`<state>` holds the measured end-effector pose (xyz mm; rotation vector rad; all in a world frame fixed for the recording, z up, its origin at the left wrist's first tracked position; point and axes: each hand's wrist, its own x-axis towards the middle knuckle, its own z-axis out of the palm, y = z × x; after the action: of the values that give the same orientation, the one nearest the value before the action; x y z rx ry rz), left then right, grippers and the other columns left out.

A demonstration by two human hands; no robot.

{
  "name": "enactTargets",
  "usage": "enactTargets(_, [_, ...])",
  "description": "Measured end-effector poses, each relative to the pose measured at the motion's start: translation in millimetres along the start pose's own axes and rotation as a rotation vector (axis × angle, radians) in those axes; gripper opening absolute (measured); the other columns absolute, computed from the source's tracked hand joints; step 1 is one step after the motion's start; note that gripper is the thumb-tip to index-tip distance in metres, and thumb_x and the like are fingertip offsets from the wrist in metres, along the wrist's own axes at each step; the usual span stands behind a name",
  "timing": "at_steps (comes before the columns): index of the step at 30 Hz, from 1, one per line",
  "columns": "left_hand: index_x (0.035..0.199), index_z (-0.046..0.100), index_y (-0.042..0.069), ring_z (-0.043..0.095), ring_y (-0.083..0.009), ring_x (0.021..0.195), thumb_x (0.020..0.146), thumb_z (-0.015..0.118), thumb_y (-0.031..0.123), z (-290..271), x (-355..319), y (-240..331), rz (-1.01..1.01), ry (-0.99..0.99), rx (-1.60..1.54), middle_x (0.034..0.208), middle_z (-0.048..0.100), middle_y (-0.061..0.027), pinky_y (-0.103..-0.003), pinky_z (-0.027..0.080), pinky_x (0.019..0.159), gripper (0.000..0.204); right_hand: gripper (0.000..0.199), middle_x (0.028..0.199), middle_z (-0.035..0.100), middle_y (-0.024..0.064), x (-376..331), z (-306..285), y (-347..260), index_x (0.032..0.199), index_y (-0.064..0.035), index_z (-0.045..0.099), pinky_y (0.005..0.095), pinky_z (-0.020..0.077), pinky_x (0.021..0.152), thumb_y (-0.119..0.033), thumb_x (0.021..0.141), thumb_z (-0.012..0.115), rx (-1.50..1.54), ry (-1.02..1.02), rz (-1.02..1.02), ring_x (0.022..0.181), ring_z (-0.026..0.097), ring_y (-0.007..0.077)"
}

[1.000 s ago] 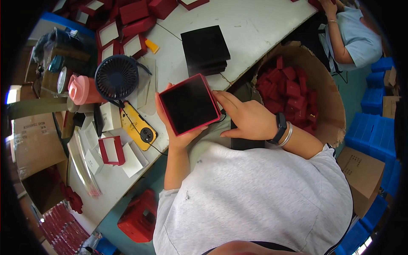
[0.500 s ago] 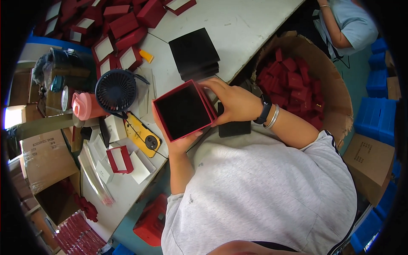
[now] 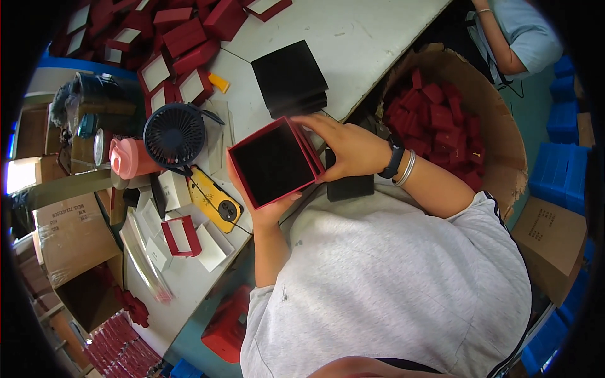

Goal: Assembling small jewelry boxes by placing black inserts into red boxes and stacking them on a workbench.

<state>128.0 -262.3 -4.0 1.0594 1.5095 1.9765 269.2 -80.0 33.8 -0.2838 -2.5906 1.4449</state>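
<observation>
Between my two hands I hold a red square box point(image 3: 275, 159) with a black inside facing up. My left hand point(image 3: 261, 211) wraps its near left side, with the fingers partly hidden beneath. My right hand point(image 3: 353, 149), wearing a dark watch and silver bangles, grips the right edge, where a second red layer shows along the side. Just beyond the box lies a stack of black square pads point(image 3: 290, 75) on the white table point(image 3: 359, 38). Another black pad point(image 3: 350, 187) sits under my right wrist, close to my shirt.
Red boxes point(image 3: 183, 41) crowd the far left of the table. A blue fan point(image 3: 174, 134), a pink cup point(image 3: 131, 157) and a yellow phone point(image 3: 215, 200) stand or lie at left. At right is a big carton point(image 3: 504, 135) of small red boxes; another person point(image 3: 526, 38) sits beyond.
The box and both hands stay nearly in place. The whole view has shifted very slightly to the right.
</observation>
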Motion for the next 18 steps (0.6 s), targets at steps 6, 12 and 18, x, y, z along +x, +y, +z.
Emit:
enactTargets(6, [0.155, 0.005, 0.008, 0.044, -0.0315, 0.132, 0.054, 0.098, 0.034, -6.3, -1.0, -3.3, -0.080, -0.025, 0.002, 0.147, 0.036, -0.0161, -0.045, 0.040, 0.108, 0.140, 0.106, 0.147, 0.040, 0.0176, -0.5, -0.9, 3.4, 0.150, -0.0105, 0.026, 0.0422, 0.0511, 0.097, -0.030, 0.065, 0.086, -0.005, 0.007, -0.034, 0.126, 0.052, 0.0355])
enactTargets(12, [0.156, 0.001, 0.008, 0.040, -0.0328, 0.135, 0.054, 0.095, 0.047, -8.3, -13.4, -18.2, -0.124, -0.026, -0.073, 0.149, 0.035, -0.0164, -0.047, 0.036, 0.110, 0.143, 0.108, 0.147, 0.039, 0.0168, -1.5, 3.7, 6.0, 0.150, -0.0097, 0.027, 0.0417, 0.0496, 0.099, -0.034, 0.065, 0.088, 0.038, 0.041, -0.046, 0.128, 0.050, 0.0347])
enactTargets(18, [0.155, 0.009, 0.007, 0.036, -0.0358, 0.138, 0.056, 0.090, 0.057, 7.7, 0.9, -10.7, 0.069, 0.061, -0.103, 0.153, 0.030, -0.0183, -0.050, 0.033, 0.113, 0.138, 0.114, 0.147, 0.039, 0.0165, -1.4, 4.2, 5.5, 0.151, -0.0094, 0.025, 0.0407, 0.0491, 0.099, -0.036, 0.061, 0.090, 0.082, 0.007, -0.011, 0.129, 0.049, 0.0347])
